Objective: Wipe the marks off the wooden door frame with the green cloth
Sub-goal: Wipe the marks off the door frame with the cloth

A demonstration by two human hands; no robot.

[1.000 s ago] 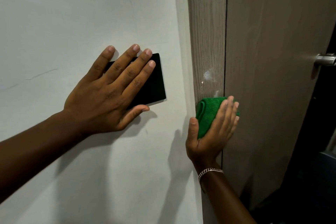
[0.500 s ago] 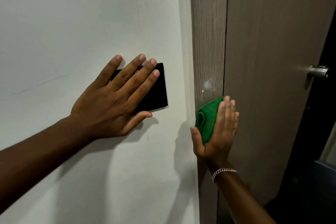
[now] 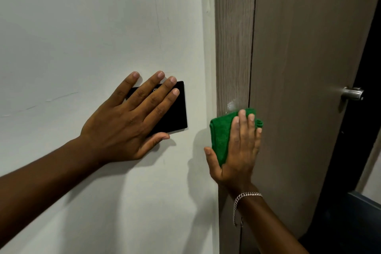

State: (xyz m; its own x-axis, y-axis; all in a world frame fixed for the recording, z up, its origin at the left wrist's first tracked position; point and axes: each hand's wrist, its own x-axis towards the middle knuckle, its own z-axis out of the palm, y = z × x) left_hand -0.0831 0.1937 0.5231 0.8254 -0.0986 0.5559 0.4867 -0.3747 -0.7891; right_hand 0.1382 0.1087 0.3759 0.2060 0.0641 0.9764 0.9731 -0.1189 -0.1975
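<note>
The green cloth (image 3: 221,135), folded into a pad, is pressed flat against the wooden door frame (image 3: 234,47) by the right hand (image 3: 240,150), its fingers held together and extended over the fabric, thumb spread toward 9 o'clock. Over the last 1 second the pad has been carried upward along the frame, so that its top edge is now touching or just below the whitish mark (image 3: 231,105), which lies at 12 o'clock from the cloth. The mark has not yet been covered and looks unchanged; the wiping of this spot is judged as about to begin. The left hand (image 3: 132,121) is laid open, fingers apart, on the white wall (image 3: 82,27) over a black panel (image 3: 177,113), at 9 o'clock from the cloth, where it has stayed as a brace. A metal door handle (image 3: 352,93) is seen at 3 o'clock.
</note>
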